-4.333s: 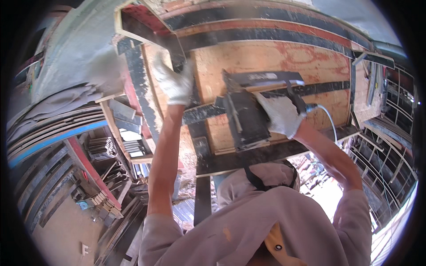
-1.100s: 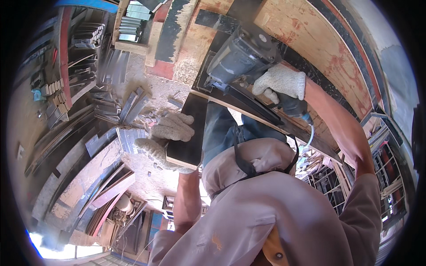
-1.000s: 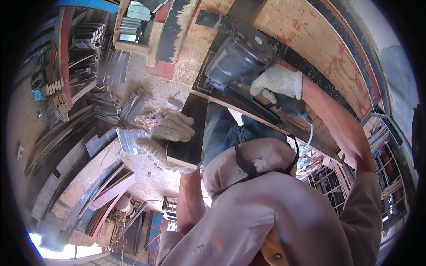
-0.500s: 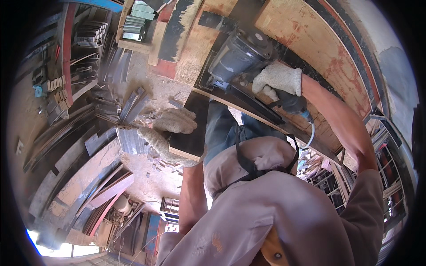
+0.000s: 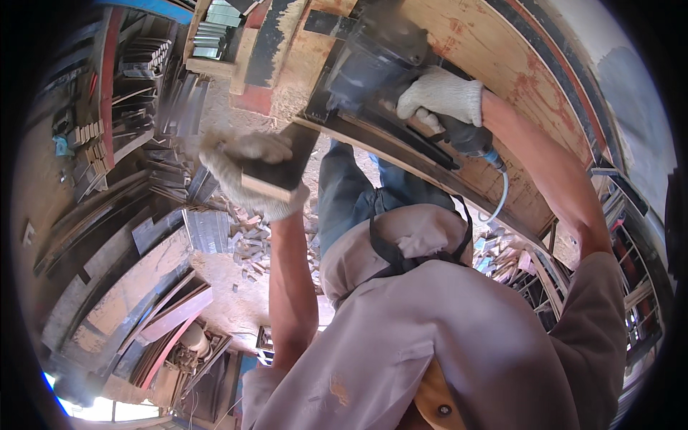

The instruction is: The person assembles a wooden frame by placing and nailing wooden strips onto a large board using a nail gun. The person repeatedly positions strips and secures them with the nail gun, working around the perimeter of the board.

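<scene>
Sawdust-strewn workshop floor lies below the plywood panel point(image 5: 494, 64), where the right hand point(image 5: 441, 97) grips the circular saw point(image 5: 373, 61) while the left hand point(image 5: 251, 175) clasps the dark offcut point(image 5: 283, 161), steadying it.

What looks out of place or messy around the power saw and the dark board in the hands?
Small wood offcuts lie scattered over the dusty ground below the left hand. The plywood sheet under the power saw, held by the right hand, has worn red stains. Nothing else stands out.
</scene>
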{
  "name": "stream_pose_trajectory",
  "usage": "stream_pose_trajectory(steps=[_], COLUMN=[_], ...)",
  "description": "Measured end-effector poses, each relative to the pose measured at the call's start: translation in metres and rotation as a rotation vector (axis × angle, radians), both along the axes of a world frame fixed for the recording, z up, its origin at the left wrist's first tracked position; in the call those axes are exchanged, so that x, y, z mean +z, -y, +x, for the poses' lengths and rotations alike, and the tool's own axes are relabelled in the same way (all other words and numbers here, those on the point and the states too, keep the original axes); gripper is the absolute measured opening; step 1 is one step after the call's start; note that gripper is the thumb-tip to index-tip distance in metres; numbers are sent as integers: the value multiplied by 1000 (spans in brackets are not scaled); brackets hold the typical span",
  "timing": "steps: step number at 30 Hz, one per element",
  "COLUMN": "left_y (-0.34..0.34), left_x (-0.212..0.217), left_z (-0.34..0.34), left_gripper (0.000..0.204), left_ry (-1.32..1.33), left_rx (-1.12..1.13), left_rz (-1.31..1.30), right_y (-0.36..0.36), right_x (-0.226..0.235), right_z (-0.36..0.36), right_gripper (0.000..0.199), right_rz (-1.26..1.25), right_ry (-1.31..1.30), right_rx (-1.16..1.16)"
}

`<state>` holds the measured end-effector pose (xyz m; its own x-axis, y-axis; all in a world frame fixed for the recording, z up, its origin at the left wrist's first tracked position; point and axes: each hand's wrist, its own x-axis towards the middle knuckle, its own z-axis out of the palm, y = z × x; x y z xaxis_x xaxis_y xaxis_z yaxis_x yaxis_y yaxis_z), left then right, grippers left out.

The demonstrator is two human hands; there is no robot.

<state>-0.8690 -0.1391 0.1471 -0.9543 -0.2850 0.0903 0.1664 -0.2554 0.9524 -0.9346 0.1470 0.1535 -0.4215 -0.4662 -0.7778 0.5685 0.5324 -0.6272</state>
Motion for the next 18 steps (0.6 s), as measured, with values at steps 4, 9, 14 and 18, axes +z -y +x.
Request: stream_pose_trajectory(steps=[4,9,14,18], left_y=[-6,25,35,65], left_x=[11,-29,-49,-108], left_z=[1,-5,-14,20], left_gripper=[61,43,41,36], left_ry=[182,131,92,49], left_rx=[161,144,-5,122], left_rz=[123,149,203,-746], right_y=[-37,-69,-54,-11], right_x=[28,98,117,72], right_z=[51,170,327,457], right_gripper=[38,21,9,12], right_rz=[158,60,-64,151], right_ry=[-107,-41,257,295], right_rx=[10,-417,-1010,-1122])
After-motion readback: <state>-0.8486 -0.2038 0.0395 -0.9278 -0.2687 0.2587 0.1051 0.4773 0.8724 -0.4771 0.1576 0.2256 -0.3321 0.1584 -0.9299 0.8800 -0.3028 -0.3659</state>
